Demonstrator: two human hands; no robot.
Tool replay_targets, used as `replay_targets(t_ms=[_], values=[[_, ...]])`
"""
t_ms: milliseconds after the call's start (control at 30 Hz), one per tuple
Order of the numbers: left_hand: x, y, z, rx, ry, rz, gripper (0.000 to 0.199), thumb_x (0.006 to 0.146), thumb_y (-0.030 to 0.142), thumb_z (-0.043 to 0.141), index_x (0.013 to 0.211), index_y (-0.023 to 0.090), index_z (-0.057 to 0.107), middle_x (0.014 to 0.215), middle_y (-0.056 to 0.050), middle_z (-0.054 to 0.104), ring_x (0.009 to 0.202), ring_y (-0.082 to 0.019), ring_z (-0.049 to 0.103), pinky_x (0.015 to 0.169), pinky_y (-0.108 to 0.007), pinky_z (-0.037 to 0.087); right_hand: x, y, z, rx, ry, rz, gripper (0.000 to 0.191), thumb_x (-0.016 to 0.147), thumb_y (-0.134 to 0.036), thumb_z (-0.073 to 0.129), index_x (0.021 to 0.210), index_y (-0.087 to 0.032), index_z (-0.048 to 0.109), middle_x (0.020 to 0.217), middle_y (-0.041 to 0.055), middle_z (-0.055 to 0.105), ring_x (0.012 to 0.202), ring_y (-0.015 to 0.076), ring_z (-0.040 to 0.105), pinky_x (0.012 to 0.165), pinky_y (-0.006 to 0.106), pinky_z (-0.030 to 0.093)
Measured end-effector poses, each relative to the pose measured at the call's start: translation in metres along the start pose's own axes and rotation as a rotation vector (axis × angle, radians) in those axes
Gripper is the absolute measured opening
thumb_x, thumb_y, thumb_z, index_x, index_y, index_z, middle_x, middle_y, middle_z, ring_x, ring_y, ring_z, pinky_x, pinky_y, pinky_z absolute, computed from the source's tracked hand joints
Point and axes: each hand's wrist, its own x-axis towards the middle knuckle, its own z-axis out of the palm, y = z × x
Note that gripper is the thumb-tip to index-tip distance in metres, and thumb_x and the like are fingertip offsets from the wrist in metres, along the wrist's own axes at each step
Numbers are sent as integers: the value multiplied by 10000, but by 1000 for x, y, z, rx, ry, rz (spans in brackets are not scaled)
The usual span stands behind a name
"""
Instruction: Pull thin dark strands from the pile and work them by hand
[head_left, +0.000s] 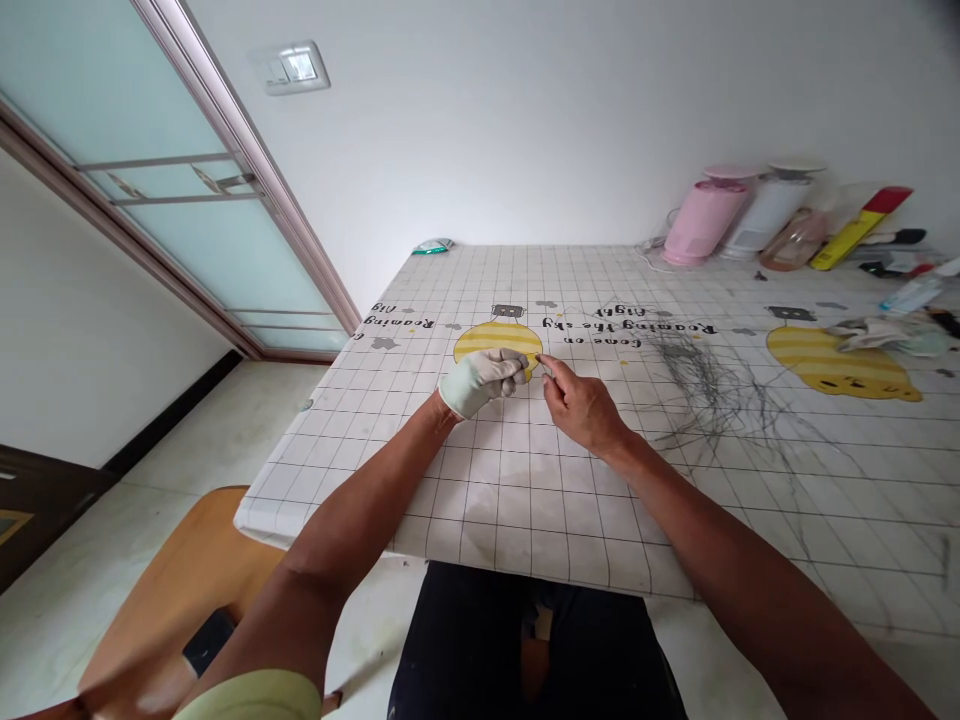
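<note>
My left hand (484,380) wears a pale work glove and is closed in a pinch over the yellow striped print on the tablecloth. What its fingertips hold, if anything, is too small to make out. Just to the right, my bare right hand (585,408) stretches its index finger towards the gloved fingertips, almost touching them. Its thumb is apart from that finger, and the other fingers are curled. I see no object in it. Farther right, a loose tangle of thin dark strands (697,385) lies spread on the checked tablecloth (495,500).
At the back right stand a pink cylinder (705,220), a white cylinder (769,210), a bottle (795,238) and a yellow-red box (859,230). A crumpled glove (892,335) lies at right. A green packet (433,246) sits by the wall. A wooden chair (172,580) stands at left.
</note>
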Motion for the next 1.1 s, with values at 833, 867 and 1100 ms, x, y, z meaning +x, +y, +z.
replay_targets(t_ms=[833, 867, 1100], values=[[-10, 13, 29, -53, 176, -83, 96, 1019, 195, 649, 1023, 104, 681, 905, -93, 752, 712, -142, 691, 828, -364, 588, 1, 7, 1, -105, 42, 31, 490, 1080, -300, 393, 1368, -88, 726, 586, 12, 629, 502, 158, 491, 578, 305, 322], [-11, 13, 31, -18, 183, -89, 118, 1021, 207, 636, 1054, 106, 688, 949, -109, 761, 736, -157, 703, 843, -379, 594, 1, 8, 1, -106, 41, 38, 490, 1080, -302, 393, 1373, -90, 723, 587, 13, 631, 504, 161, 496, 580, 307, 323], [-14, 31, 36, 969, 384, 237, 400, 949, 92, 598, 1280, 255, 754, 1280, -66, 731, 1120, -221, 662, 1023, -342, 504, 3, 15, -3, -46, 27, 72, 478, 1072, -308, 418, 1378, -96, 718, 643, 38, 680, 522, 172, 535, 596, 308, 361]])
